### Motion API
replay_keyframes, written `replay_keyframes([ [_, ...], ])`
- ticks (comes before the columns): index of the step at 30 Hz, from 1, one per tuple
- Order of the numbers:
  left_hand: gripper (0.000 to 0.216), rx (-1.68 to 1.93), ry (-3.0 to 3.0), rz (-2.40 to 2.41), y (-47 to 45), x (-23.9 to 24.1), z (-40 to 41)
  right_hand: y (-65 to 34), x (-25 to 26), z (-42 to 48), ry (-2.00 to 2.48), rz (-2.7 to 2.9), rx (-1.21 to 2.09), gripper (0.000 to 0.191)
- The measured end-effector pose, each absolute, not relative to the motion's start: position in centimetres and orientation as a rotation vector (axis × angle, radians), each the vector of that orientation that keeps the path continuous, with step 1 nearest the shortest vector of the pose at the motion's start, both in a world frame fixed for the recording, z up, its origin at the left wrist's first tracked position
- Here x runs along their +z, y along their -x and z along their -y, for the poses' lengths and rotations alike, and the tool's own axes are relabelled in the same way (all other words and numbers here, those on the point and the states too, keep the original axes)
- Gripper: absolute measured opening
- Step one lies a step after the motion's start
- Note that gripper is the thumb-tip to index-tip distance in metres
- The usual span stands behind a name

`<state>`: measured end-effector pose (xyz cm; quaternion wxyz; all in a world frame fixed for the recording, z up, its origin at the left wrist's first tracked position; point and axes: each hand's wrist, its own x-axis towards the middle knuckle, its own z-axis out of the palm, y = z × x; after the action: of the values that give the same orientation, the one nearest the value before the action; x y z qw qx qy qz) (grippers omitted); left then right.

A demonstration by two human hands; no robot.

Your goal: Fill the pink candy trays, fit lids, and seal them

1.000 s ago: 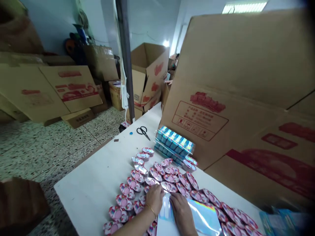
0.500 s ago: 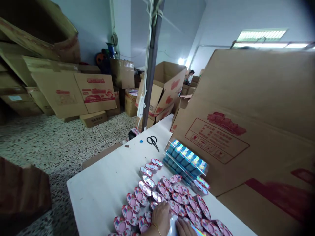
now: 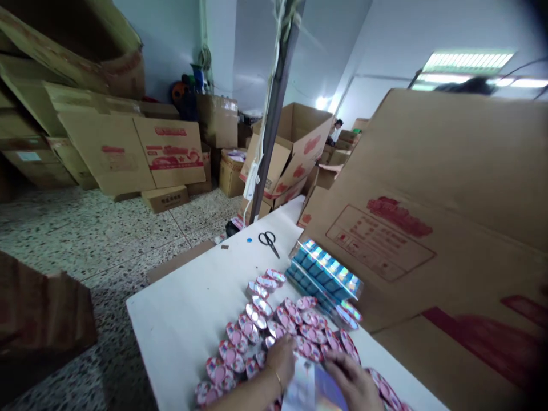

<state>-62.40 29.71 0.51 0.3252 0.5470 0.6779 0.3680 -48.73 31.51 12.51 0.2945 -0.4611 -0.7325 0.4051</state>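
Near the bottom edge, my left hand [image 3: 280, 358] rests with curled fingers on the top left of a shiny holographic sheet [image 3: 309, 389], among several small pink oval tins [image 3: 261, 319] spread over the white table [image 3: 188, 314]. My right hand [image 3: 351, 379] presses on the sheet's right side, fingers bent over it. A gold bracelet circles my left wrist. The lower part of the sheet is cut off by the frame.
A clear-wrapped pack of blue boxes [image 3: 325, 277] stands beyond the tins, against a big cardboard carton [image 3: 428, 217]. Black scissors [image 3: 269, 241] and a small blue cap [image 3: 249, 240] lie at the table's far end. A dark pole [image 3: 274, 120] and more cartons [image 3: 171, 151] stand behind.
The view has tilted up and to the left, then down a little. My hands stay on the shiny sheet; the right hand now shows more and sits further right.
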Motion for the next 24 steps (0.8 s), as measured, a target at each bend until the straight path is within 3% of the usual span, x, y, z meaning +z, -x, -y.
replay_keyframes([
  [3, 0.023, 1.322, -1.101, -1.609, 64.5, 2.3, -28.5, 52.1, 14.6, -30.9, 1.264, 1.612, 1.28, 0.023],
  [8, 0.053, 1.505, -0.379, -1.109, 69.2, 4.3, -25.5, 57.3, 11.1, -30.7, 1.185, 1.079, 1.528, 0.024],
  [12, 0.042, 1.55, -0.27, -1.112, 71.2, 4.1, -23.8, 59.9, 7.6, -29.7, 1.201, 0.891, 1.611, 0.028],
  [18, 0.035, 1.59, -0.274, -1.252, 73.2, 2.8, -23.8, 63.1, 3.5, -28.2, 1.242, 0.798, 1.48, 0.028],
  [24, 0.032, 1.491, -0.499, -1.406, 76.2, 1.4, -25.7, 65.4, 0.3, -28.8, 1.362, 0.923, 1.125, 0.034],
])
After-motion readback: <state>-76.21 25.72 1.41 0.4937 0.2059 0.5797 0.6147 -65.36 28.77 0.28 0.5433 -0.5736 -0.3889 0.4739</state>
